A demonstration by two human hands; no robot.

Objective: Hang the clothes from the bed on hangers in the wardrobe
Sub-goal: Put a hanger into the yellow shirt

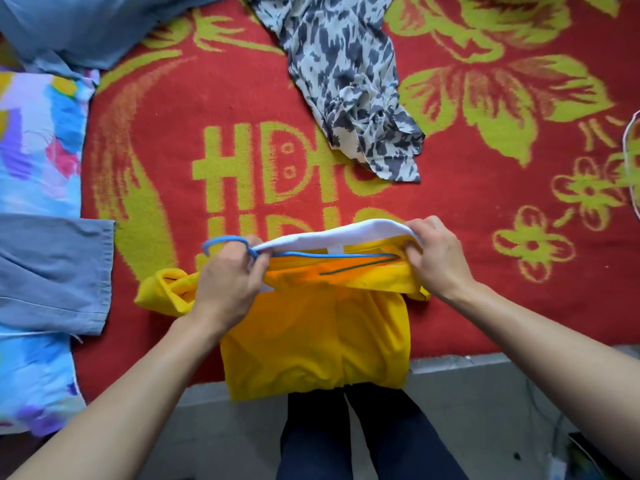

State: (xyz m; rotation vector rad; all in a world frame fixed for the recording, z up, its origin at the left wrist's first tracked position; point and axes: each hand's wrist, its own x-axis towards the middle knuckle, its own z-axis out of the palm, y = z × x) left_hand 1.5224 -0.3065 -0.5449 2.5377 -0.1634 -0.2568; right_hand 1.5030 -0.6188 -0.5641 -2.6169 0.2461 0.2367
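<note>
Item: yellow shirt with white collar, lower centre of the frame, held up over the near edge of the bed, its hem hanging in front of the person's legs in dark trousers. Fitting: blue wire hanger, hook sticking out at the left end of the collar, wire running rightward inside the neck opening. Left hand: fingers curled, pinching the hanger neck together with the left end of the collar. Right hand: fingers curled over the right end of the collar, gripping the fabric there. One yellow sleeve is bunched under and left of the left wrist. Bed cover: red blanket with yellow-green flowers and large letters, filling most of the frame. Other pieces on it: a grey-and-white patterned garment, crumpled, upper centre, well apart from the shirt; a blue-grey garment in the upper left corner; blue-grey trousers at the left edge, mid-height, one leg end lying near the yellow sleeve but not touching it. Under these at the left: a multicoloured sheet in blue, pink and purple. Right edge, mid-height: a thin white loop, only partly in frame, kind not identifiable. Bottom of the frame: grey floor beside the legs. Both forearms cross the lower corners and cover part of the floor and the bed edge.
</note>
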